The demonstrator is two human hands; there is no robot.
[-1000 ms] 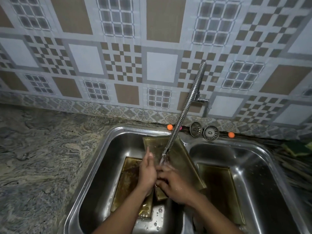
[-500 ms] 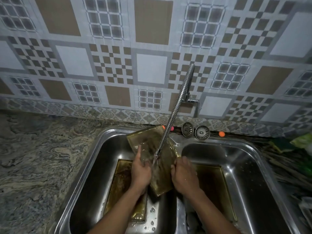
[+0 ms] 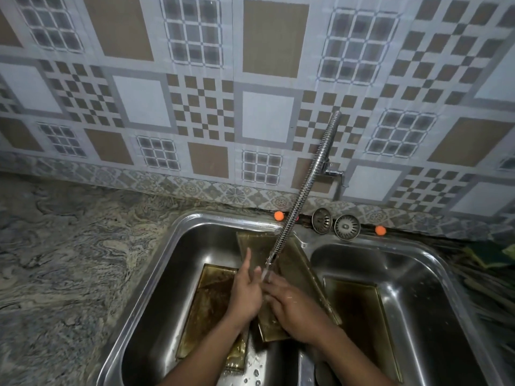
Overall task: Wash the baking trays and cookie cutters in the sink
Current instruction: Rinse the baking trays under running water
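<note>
A golden, stained baking tray [image 3: 302,274] leans tilted across the divider of the double steel sink [image 3: 223,217]. Water runs onto it from the flexible tap [image 3: 303,190]. My left hand [image 3: 245,293] rests against the tray's left side with its fingers straight and pointing up. My right hand [image 3: 295,307] lies flat on the tray's face, fingers reaching left under the stream. A second tray [image 3: 209,302] lies flat in the left basin, and a third tray [image 3: 359,316] lies in the right basin. I see no cookie cutters.
Two metal drain strainers [image 3: 334,224] and two small orange balls [image 3: 278,215] [image 3: 379,230] sit on the ledge behind the sink. The marbled stone counter [image 3: 69,260] spreads to the left. Green and dark clutter [image 3: 490,254] lies right of the sink. A tiled wall stands behind.
Half a second ago both hands gripped the tray's side edges. Now my right hand has slid onto the tray's face under the water, and my left hand's fingers have straightened.
</note>
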